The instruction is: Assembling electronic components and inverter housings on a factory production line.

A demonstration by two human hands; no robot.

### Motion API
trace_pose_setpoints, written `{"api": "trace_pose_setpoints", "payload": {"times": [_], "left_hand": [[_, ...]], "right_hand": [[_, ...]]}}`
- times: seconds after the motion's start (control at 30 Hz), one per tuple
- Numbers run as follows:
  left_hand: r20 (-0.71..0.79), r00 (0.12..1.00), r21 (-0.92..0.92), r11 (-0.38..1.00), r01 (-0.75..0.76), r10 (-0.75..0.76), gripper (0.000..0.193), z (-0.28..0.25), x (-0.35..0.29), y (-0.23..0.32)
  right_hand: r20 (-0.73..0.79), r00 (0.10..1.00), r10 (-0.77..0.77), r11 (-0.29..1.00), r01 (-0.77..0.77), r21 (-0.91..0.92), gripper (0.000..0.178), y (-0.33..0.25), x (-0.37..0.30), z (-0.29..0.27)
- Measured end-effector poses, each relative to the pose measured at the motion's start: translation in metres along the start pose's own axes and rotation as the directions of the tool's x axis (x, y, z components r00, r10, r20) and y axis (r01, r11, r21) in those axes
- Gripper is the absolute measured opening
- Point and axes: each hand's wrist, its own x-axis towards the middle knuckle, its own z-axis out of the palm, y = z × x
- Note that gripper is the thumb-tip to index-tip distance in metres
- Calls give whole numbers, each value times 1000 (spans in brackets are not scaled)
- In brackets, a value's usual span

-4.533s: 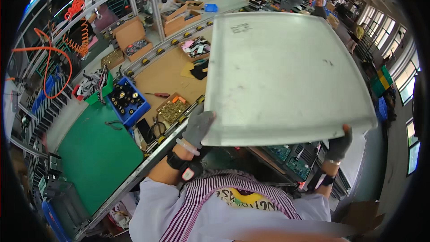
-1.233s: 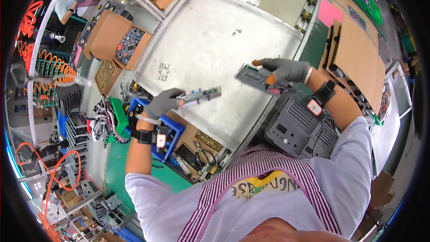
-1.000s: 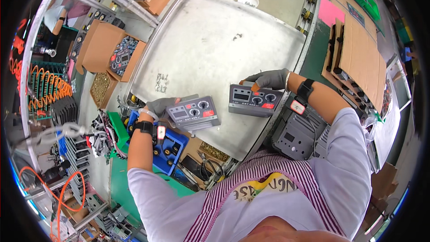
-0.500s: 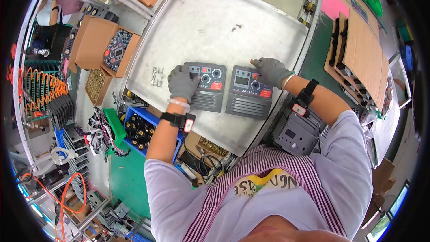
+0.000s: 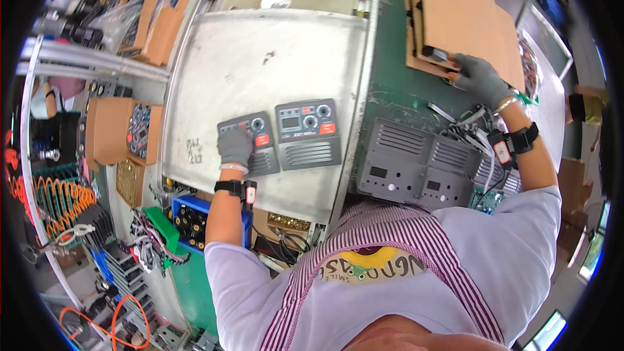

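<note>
Two dark grey control panels with knobs, a small display and slotted vents lie side by side on a pale metal tabletop (image 5: pixel 195 84). My left hand (image 5: pixel 235 147), in a grey glove, covers the left part of the left control panel (image 5: pixel 262 162), fingers bent over it. The right control panel (image 5: pixel 309 131) lies untouched beside it. At the near left corner of a cardboard stack (image 5: pixel 465 16), my gloved right hand (image 5: pixel 482 80) has its fingers closed around the edge, by a dark piece (image 5: pixel 437 54) between the sheets. What it grips is mostly hidden.
Plain grey vented housings (image 5: pixel 409 162) sit right of the tabletop, with loose cables (image 5: pixel 465 123) beyond them. Left are a blue crate (image 5: pixel 211 205) of black parts and an open carton (image 5: pixel 107 130). A white bowl (image 5: pixel 276 0) stands at the far edge.
My right hand has left the right control panel and reached right to the cardboard stack. My left hand stays on the left panel. The whole view has turned toward the right.
</note>
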Motion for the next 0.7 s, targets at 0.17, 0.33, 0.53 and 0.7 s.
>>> {"api": "trace_pose_setpoints", "payload": {"times": [0.17, 0.33, 0.53, 0.7], "left_hand": [[-386, 910, -56, 981, -185, 149, 22, 5, 7, 13], [-306, 944, -64, 987, -145, 119, 18, 7, 20, 24], [-149, 986, 36, 997, -64, 69, 20, -28, 9, 47], [-380, 898, -194, 930, -312, 222, 25, -42, -5, 96]], "right_hand": [[-59, 931, 360, 864, -357, -355, 34, 138, -66, -26], [-61, 870, 489, 848, -491, -200, 21, 236, -109, -8], [-25, 851, 525, 800, -504, -324, 20, 295, -104, 27], [8, 839, 544, 793, -511, -330, 21, 327, -88, 46]]}}
